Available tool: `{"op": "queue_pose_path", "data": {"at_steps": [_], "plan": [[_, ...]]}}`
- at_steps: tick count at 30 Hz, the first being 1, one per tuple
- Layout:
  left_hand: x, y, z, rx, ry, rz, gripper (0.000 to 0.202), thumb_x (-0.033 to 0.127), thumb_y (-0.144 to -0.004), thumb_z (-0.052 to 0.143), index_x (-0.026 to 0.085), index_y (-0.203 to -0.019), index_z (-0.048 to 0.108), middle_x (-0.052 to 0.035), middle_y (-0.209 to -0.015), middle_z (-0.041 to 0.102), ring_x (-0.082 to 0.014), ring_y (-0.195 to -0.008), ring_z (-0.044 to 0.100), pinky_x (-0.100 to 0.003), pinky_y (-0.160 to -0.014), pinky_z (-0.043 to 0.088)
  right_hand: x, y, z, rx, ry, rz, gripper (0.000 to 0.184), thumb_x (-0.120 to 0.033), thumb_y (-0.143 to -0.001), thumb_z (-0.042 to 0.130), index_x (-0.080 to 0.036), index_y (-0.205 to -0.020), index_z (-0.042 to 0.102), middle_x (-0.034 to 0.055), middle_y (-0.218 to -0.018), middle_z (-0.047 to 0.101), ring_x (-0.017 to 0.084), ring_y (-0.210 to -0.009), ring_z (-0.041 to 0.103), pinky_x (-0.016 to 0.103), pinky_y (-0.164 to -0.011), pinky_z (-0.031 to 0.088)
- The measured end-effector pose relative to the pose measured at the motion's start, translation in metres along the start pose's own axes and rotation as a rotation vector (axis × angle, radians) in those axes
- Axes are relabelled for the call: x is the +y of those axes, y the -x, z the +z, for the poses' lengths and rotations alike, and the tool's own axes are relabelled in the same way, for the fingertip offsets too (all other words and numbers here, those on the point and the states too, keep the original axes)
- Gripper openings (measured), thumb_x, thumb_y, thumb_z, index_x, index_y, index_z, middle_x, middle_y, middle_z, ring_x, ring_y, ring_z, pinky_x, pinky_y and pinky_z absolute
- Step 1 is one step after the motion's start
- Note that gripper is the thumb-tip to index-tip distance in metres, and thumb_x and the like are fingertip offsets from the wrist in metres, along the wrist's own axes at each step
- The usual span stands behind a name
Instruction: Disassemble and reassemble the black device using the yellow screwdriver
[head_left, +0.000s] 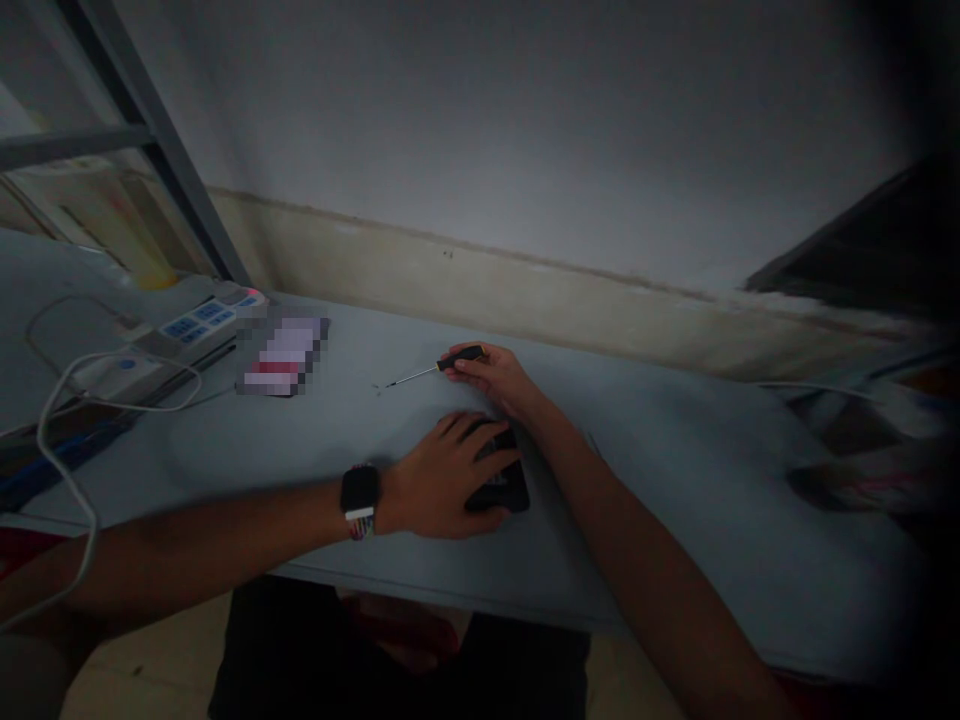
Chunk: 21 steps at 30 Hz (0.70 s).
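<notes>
My left hand (442, 470) lies over a small black device (504, 484) on the pale table (675, 480), its fingers curled on the device's top. A dark watch sits on that wrist. Just beyond it, my right hand (491, 375) pinches the black handle of a thin screwdriver (431, 371). The screwdriver's metal shaft points left, its tip close to the table surface. A tiny speck, perhaps a screw (377, 388), lies near the tip.
A white power strip (176, 335) with blue sockets and white cables (67, 420) lie at the table's left. A small box (281, 355) sits beside it. A metal frame rises at the far left, a wall runs behind, and cluttered items sit at the dim right.
</notes>
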<state>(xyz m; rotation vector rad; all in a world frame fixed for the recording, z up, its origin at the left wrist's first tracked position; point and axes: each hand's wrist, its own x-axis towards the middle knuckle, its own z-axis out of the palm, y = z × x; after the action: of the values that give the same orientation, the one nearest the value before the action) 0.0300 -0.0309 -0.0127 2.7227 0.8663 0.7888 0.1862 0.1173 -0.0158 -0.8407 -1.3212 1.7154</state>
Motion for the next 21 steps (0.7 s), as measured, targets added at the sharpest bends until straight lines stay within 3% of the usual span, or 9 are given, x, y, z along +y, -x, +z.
{"op": "queue_pose_path", "data": {"at_steps": [11,21], "plan": [[-0.002,0.000,0.000,0.000,-0.028,0.018,0.068,0.054,-0.096,0.072,0.015,-0.150,0.060,-0.0226,-0.159,0.055,-0.0429,-0.143,0.052,-0.062,-0.121,0.043,0.002,-0.001,0.001,-0.010,-0.031,-0.020,0.040,-0.031,-0.067,0.101,-0.020,-0.100,0.083,0.0056,-0.107,0.085,0.017,-0.092,0.079,0.033,-0.094,0.068],[-0.005,-0.002,-0.003,-0.024,-0.019,0.011,0.069,0.054,-0.094,0.075,0.018,-0.150,0.061,-0.0204,-0.159,0.055,-0.0412,-0.143,0.052,-0.061,-0.120,0.044,-0.005,0.014,-0.004,0.018,-0.047,-0.040,0.036,-0.028,-0.070,0.099,-0.020,-0.101,0.082,0.0066,-0.108,0.085,0.018,-0.093,0.079,0.036,-0.099,0.067]]}}
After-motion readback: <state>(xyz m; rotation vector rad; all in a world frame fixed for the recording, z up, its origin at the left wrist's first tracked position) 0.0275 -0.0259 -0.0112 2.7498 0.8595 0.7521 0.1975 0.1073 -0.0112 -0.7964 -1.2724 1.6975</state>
